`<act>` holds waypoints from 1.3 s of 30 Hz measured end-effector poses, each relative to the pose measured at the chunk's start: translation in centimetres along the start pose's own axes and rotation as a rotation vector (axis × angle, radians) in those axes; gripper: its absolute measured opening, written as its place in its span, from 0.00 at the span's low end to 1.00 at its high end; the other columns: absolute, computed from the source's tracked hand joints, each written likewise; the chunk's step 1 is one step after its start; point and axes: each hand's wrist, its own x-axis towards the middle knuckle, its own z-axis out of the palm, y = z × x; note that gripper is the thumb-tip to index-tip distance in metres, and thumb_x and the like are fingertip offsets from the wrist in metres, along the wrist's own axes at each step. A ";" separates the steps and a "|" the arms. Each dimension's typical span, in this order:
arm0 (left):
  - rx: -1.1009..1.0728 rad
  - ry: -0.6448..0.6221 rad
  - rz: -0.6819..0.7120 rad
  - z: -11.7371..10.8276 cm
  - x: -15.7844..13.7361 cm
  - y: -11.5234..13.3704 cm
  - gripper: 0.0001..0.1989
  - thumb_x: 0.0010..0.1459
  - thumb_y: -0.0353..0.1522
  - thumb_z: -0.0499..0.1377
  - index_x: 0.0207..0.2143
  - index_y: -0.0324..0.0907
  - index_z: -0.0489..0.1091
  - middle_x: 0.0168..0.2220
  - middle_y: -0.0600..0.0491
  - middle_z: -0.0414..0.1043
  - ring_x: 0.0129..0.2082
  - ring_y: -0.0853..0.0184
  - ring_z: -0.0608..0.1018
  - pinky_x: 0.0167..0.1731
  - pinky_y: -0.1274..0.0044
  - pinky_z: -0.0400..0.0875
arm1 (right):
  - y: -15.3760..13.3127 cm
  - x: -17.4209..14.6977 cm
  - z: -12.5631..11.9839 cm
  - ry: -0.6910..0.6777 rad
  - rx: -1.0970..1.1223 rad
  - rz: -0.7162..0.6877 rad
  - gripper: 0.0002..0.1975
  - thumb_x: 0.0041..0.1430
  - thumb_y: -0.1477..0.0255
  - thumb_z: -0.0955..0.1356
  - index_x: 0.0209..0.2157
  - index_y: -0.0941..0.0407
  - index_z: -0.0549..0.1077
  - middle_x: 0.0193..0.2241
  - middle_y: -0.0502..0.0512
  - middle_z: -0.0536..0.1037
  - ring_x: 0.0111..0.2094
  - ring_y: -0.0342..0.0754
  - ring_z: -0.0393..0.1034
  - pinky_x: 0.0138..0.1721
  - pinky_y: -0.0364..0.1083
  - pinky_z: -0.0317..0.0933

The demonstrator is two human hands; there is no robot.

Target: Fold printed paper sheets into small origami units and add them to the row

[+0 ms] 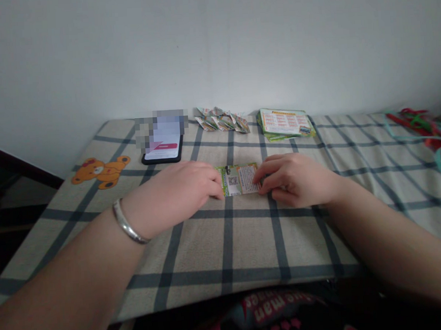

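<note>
A small green-and-white printed paper (239, 179) with a square code and lines of text lies on the checked tablecloth between my hands. My left hand (181, 194) has its fingers closed at the paper's left end, and a silver bangle circles that wrist. At the opposite end, the curled fingers of my right hand (293, 180) pinch the edge. Both ends of the paper are partly hidden under fingers. Beyond it, several folded printed papers (221, 121) lie in a cluster. To their right is a stack of flat printed sheets (287, 123).
A phone (164, 147) with a lit screen lies at the back left, partly blurred out. Near the left edge is a flat orange bear figure (100, 171). Red, green and pale blue ribbons (428, 132) lie at the far right. A white wall (214, 52) rises behind the table.
</note>
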 end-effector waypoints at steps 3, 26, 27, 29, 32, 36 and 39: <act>-0.025 0.007 0.023 0.0 0.1 -0.3 0.13 0.60 0.24 0.55 0.34 0.48 0.77 0.40 0.58 0.75 0.45 0.67 0.73 0.49 0.72 0.66 | 0.2 -0.1 -0.1 -0.002 0.021 0.005 0.12 0.50 0.78 0.63 0.31 0.54 0.79 0.39 0.51 0.79 0.39 0.47 0.70 0.40 0.47 0.61; -0.103 -0.041 -0.108 -0.4 0.0 -0.1 0.15 0.56 0.23 0.52 0.27 0.44 0.76 0.41 0.56 0.75 0.42 0.67 0.74 0.47 0.72 0.66 | 1.1 -0.3 -0.2 0.006 0.147 -0.012 0.10 0.50 0.80 0.63 0.24 0.57 0.75 0.40 0.55 0.79 0.40 0.47 0.70 0.43 0.47 0.62; -0.106 -0.025 -0.101 -0.4 0.0 -0.1 0.15 0.56 0.23 0.51 0.26 0.43 0.76 0.40 0.56 0.75 0.42 0.67 0.74 0.47 0.72 0.66 | 1.1 -0.3 -0.1 0.019 0.146 -0.004 0.10 0.51 0.80 0.63 0.25 0.57 0.74 0.39 0.56 0.79 0.39 0.47 0.70 0.42 0.47 0.62; -0.099 -0.001 -0.093 -0.4 0.1 0.0 0.13 0.57 0.24 0.51 0.28 0.42 0.74 0.37 0.55 0.74 0.40 0.67 0.74 0.45 0.72 0.67 | 1.1 -0.2 0.2 0.050 0.127 0.018 0.09 0.53 0.79 0.63 0.29 0.57 0.75 0.36 0.55 0.78 0.37 0.46 0.69 0.41 0.46 0.62; -0.056 0.015 -0.090 -0.1 0.1 0.2 0.07 0.60 0.29 0.54 0.35 0.42 0.72 0.37 0.53 0.72 0.40 0.65 0.73 0.43 0.72 0.68 | 1.2 -0.2 0.6 0.088 0.082 0.072 0.08 0.58 0.75 0.64 0.35 0.57 0.76 0.32 0.54 0.77 0.35 0.46 0.69 0.38 0.46 0.62; 0.048 0.036 -0.073 0.6 0.2 0.7 0.09 0.59 0.36 0.60 0.42 0.44 0.70 0.42 0.51 0.70 0.45 0.61 0.72 0.44 0.69 0.68 | 1.1 0.1 1.1 0.110 0.000 0.101 0.10 0.56 0.68 0.69 0.40 0.56 0.75 0.38 0.56 0.76 0.39 0.49 0.69 0.42 0.48 0.62; 0.149 0.055 -0.071 0.9 0.4 1.3 0.05 0.60 0.34 0.58 0.39 0.43 0.70 0.40 0.51 0.69 0.43 0.61 0.72 0.42 0.69 0.68 | 0.9 0.4 1.4 0.111 -0.030 0.072 0.14 0.55 0.65 0.70 0.42 0.56 0.74 0.43 0.58 0.75 0.43 0.51 0.68 0.46 0.50 0.61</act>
